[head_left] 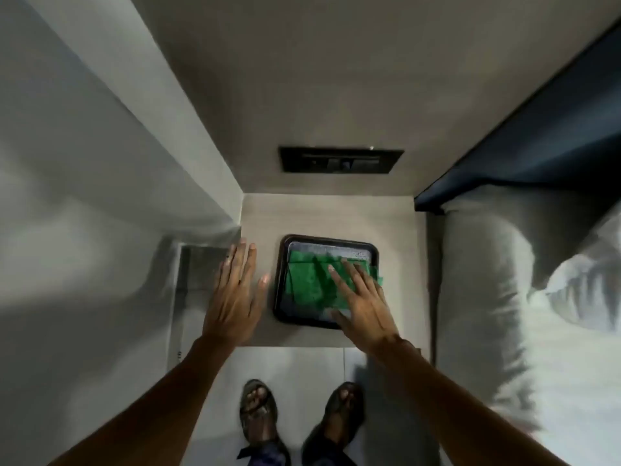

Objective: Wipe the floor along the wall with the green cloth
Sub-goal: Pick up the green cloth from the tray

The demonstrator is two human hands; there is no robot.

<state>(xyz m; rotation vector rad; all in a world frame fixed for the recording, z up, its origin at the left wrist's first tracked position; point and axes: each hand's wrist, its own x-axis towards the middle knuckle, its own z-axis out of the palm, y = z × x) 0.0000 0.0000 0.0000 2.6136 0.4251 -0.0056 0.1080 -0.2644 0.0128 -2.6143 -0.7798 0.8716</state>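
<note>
- Two hands reach out over a small bench (322, 213) set in the corner between a wall and a bed.
- The right hand (361, 299) lies flat on the green cloth (311, 280), fingers spread, not closed around it.
- The left hand (235, 290) is flat and open with fingers together, over the left part of the bench, holding nothing; whether it touches the surface I cannot tell.
- The green cloth lies crumpled in a dark tray (279, 280) on the bench, one corner hanging over the tray's right rim.
- A black recessed panel (339, 159) sits in the wall behind the bench.
- A white pillow (487, 264) on the bed lies to the right.
- Sandalled feet (258, 412) stand on the tiled floor (302, 364) below.
</note>
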